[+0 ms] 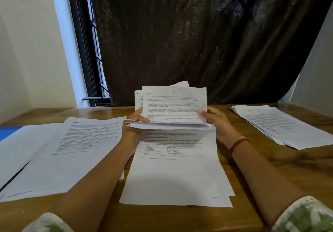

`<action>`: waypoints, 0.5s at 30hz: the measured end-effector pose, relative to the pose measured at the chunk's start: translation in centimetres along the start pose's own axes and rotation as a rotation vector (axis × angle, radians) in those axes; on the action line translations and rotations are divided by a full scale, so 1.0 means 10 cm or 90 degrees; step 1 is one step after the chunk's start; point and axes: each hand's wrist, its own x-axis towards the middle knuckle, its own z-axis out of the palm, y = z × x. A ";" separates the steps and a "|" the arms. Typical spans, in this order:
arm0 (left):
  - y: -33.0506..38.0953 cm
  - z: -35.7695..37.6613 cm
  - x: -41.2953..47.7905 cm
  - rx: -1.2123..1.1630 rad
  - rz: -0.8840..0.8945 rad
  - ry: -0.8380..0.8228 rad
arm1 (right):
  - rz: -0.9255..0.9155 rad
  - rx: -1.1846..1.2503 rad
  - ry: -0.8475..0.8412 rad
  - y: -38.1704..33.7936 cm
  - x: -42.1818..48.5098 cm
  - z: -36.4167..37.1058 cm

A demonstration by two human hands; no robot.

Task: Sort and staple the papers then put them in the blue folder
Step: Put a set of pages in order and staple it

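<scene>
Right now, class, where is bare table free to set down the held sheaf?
Bare table for the sheaf shows between the centre stack and the right pile, though the right forearm crosses it. A narrow strip lies behind the left papers. The left is crowded: sheets spread nearly to the centre stack.

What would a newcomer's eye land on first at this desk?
First, the fanned sheaf of white printed papers held upright at the centre, gripped by the left hand and the right hand. More printed sheets lie on the brown wooden table: a pile beneath the hands, a spread on the left and a stack at the far right. Behind hangs a dark brown curtain.
</scene>
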 end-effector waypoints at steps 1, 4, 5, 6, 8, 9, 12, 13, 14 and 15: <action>0.02 0.00 -0.02 -0.003 0.001 0.007 | 0.014 0.035 -0.054 -0.02 -0.02 -0.01; 0.03 -0.01 -0.07 -0.050 -0.019 0.061 | 0.037 0.113 -0.138 -0.02 -0.04 -0.07; 0.02 -0.02 -0.07 -0.057 -0.028 0.070 | 0.043 0.131 -0.144 -0.01 -0.04 -0.09; -0.01 -0.03 -0.08 -0.052 -0.032 0.070 | 0.054 0.142 -0.141 0.00 -0.04 -0.11; -0.06 -0.05 -0.09 -0.031 -0.040 0.054 | 0.069 0.152 -0.158 0.00 -0.06 -0.12; -0.07 -0.06 -0.09 -0.026 -0.041 0.046 | 0.073 0.169 -0.163 0.00 -0.06 -0.11; -0.05 -0.06 -0.10 -0.089 -0.017 0.038 | 0.039 0.278 -0.154 -0.03 -0.05 -0.09; -0.03 -0.06 -0.10 -0.100 -0.008 0.036 | 0.046 0.301 -0.137 -0.05 -0.04 -0.08; 0.00 -0.05 -0.12 -0.102 -0.001 0.031 | 0.057 0.279 -0.107 -0.05 -0.03 -0.07; 0.01 -0.05 -0.12 -0.111 0.008 0.033 | 0.065 0.212 -0.090 -0.03 -0.02 -0.06</action>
